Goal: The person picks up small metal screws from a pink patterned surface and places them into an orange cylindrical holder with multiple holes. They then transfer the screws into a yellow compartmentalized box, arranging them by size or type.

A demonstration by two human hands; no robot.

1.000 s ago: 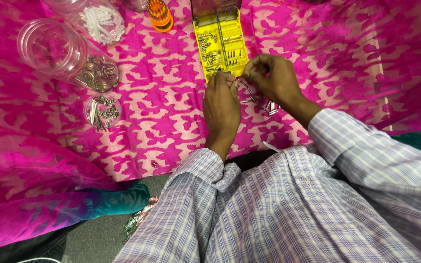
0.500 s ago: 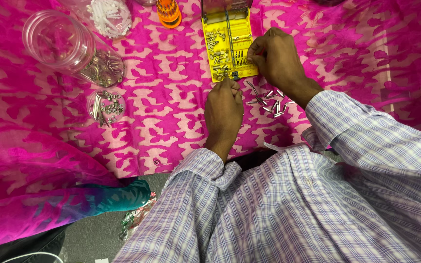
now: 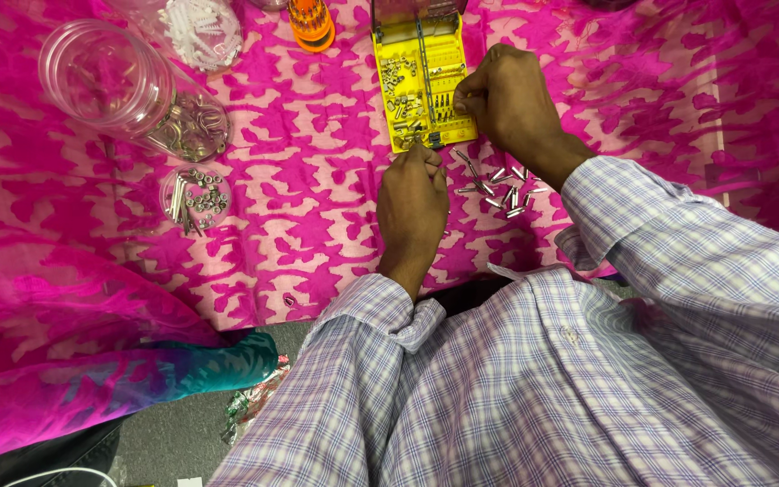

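Two hands work at the near end of a yellow tray (image 3: 426, 86) lying on a pink cloth (image 3: 317, 207).

Left hand (image 3: 412, 203): fingers curled almost shut, tips bunched together and pointing far, at the tray's near edge. Whether they pinch a small part cannot be told; the knuckles hide the tips.

Right hand (image 3: 507, 99): fingers bent inward, tips close together and resting on the tray's right edge, over its rows of small metal pieces. What sits between the tips, if anything, is hidden.

Tray: far centre of the cloth, long side running near to far, with loose silver hardware inside. A dark hinged lid (image 3: 416, 9) stands at its far end.

Bits (image 3: 502, 185): a scatter of short silver pieces on the cloth, just near the tray and between the two wrists, touching neither hand.

Surface: patterned pink and pale cloth covering the whole work area. Far left, a clear jar (image 3: 105, 81) lies on its side, with a round heap of metal rings (image 3: 191, 126) at its base. A small cluster of nuts (image 3: 196, 198) lies nearer. An orange tool (image 3: 310, 22) lies left of the tray's far end.

Room: grey floor (image 3: 164, 433) shows near left, below the cloth's edge.
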